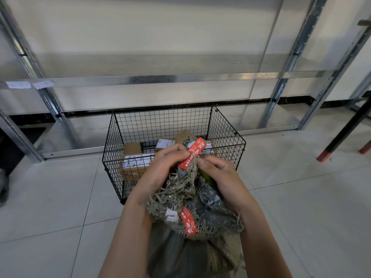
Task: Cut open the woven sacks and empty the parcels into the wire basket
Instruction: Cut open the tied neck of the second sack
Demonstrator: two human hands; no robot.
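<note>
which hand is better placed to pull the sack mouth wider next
Likely the right. The left hand grips the bunched top of the woven sack at the red tag, anchoring it; the right hand pinches the frayed edge beside it and could pull outward.

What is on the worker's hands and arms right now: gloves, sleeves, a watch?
Nothing that shows. The left hand and the right hand are bare, with no gloves and no rings in sight. The left forearm and the right forearm are also bare down to the frame's bottom edge: no sleeve, watch or wristband.
</note>
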